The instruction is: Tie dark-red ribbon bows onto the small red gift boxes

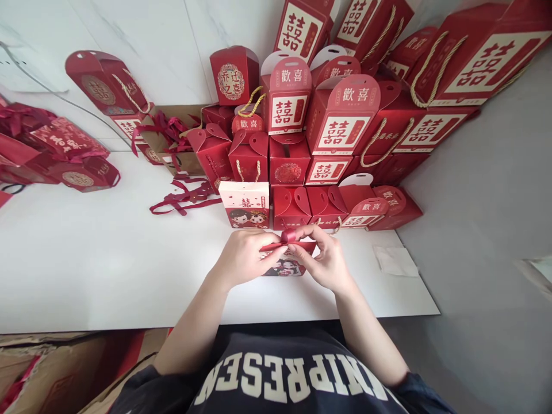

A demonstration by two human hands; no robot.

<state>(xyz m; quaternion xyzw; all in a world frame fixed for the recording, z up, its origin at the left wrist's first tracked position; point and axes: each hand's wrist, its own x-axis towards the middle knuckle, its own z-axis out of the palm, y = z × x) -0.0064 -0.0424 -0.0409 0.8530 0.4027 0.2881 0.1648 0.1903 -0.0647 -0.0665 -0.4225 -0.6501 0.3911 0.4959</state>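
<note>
A small red gift box (pixel 290 268) with cartoon figures printed on its front stands upright before me on the white table. At its top is a dark red ribbon (pixel 288 236) with a raised loop. My left hand (pixel 249 257) pinches the ribbon from the left, thumb and fingers closed at the box's top edge. From the right, my right hand (pixel 324 257) grips the loop between thumb and forefinger. Both hands cover much of the box's upper part. Just behind stands a pink and red box (pixel 245 207) with a cartoon couple.
Stacked red gift boxes (pixel 340 123) with rope handles rise behind my hands. Loose ribbons (pixel 185 198) lie left of them, near a brown carton (pixel 181 144) of ribbon. More red boxes (pixel 81 172) sit far left. A white paper (pixel 394 261) lies right, by the grey wall (pixel 487 230).
</note>
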